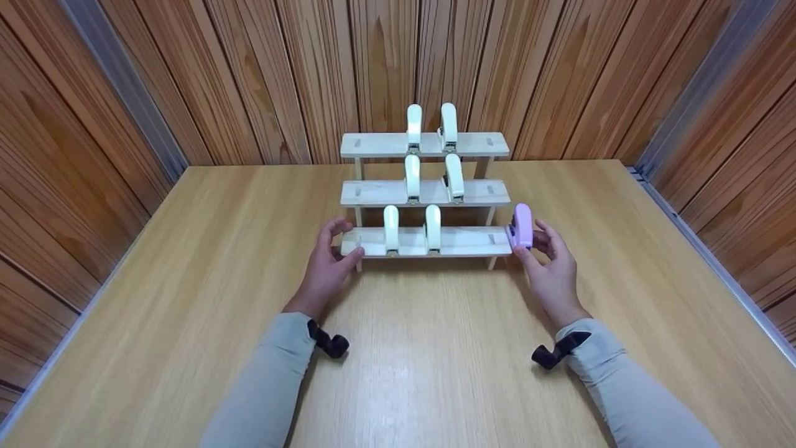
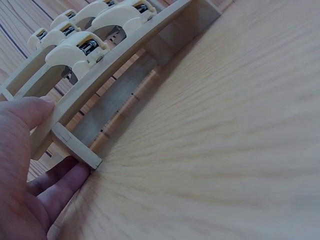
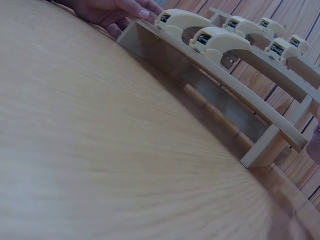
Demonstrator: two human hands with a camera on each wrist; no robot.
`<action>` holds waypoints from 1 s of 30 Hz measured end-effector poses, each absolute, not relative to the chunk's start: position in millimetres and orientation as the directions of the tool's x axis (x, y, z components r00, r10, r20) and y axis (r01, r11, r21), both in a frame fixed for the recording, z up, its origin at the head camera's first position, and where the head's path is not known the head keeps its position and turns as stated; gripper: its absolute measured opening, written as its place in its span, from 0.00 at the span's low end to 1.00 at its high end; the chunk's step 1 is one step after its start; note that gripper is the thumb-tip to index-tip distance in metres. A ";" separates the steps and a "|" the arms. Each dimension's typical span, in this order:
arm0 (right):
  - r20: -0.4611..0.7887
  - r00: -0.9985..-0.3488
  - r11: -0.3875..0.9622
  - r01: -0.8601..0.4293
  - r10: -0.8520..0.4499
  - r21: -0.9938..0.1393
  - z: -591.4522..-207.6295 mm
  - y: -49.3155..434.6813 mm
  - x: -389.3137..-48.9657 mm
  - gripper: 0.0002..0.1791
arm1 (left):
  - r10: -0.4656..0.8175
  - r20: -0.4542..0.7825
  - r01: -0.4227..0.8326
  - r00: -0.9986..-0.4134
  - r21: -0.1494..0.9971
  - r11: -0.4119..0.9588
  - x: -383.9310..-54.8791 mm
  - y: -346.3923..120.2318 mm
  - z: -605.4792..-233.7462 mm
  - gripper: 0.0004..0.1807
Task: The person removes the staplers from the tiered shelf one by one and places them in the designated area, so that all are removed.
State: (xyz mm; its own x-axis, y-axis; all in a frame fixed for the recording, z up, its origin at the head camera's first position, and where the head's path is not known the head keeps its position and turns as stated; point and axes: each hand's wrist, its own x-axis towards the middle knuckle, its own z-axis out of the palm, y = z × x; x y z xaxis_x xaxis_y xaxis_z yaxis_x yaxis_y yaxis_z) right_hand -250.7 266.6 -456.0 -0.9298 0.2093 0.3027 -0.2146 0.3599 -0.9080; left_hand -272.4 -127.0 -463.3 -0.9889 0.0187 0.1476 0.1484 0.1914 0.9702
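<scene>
Your left hand [image 1: 328,264] has its grip clamped on the left end of the lowest shelf of the three-step wooden rack [image 1: 425,242], thumb on top and fingers curled below, at about 9 o'clock from the rack's middle. Your right hand [image 1: 550,267] has its grip closed round a purple stapler [image 1: 521,226], held upright just beside the right end of that lowest shelf, at about 3 o'clock. Six cream staplers [image 1: 391,228] stand in pairs on the three shelves, and the rack sits on the wooden worktop [image 1: 435,348] near the 12 o'clock wall.
</scene>
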 end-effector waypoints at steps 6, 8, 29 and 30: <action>0.240 -0.943 0.333 -0.155 0.232 -0.930 -458.1 271.9 -256.5 0.37 | 0.013 0.151 0.151 -0.988 0.969 0.196 -272.7 -125.6 -463.8 0.35; 0.234 -0.944 0.335 -0.149 0.230 -0.930 -459.1 273.0 -260.4 0.37 | 0.012 0.161 0.160 -0.987 0.967 0.200 -273.1 -125.7 -464.3 0.35; 0.139 -0.965 0.459 -0.021 0.225 -0.888 -461.0 291.9 -293.1 0.31 | 0.012 0.166 0.165 -0.986 0.964 0.210 -273.7 -126.7 -466.7 0.36; 0.140 -0.965 0.465 -0.021 0.223 -0.885 -461.2 292.4 -294.4 0.31 | 0.014 0.167 0.166 -0.986 0.964 0.210 -274.1 -126.9 -466.5 0.37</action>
State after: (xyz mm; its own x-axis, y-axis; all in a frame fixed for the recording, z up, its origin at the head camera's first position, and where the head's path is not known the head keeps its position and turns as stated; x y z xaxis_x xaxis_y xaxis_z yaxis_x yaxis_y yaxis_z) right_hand -294.4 292.4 -461.2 -0.9646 0.2234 0.1398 -0.0205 0.4654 -0.8849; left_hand -274.1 -126.9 -466.5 -0.9859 0.0139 0.1667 0.1659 0.2096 0.9636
